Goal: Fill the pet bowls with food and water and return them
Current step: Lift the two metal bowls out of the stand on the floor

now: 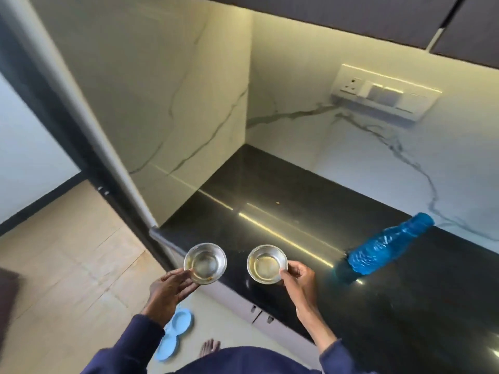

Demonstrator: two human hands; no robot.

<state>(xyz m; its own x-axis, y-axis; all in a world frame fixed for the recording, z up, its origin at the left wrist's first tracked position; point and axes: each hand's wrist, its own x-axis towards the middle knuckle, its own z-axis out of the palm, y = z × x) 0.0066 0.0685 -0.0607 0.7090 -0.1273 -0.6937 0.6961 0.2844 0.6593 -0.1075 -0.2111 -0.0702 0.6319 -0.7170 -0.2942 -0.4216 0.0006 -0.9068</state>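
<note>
Two small steel bowls are held over the front edge of the black counter point(270, 190). My left hand point(170, 288) pinches the near rim of the left bowl point(205, 261), thumb on top. The right bowl point(267, 263) is gripped at its right rim by my right hand point(299, 279). Both bowls look empty apart from a few crumbs. On the floor beneath my left arm lies a light blue double bowl stand point(175, 330), partly hidden by my sleeve.
A blue plastic water bottle point(388, 247) stands on the counter to the right of the bowls. A switch and socket panel point(383, 93) is on the marble back wall. A marble side wall and a grey post close the left. Cabinet handles point(260, 315) sit below the counter edge.
</note>
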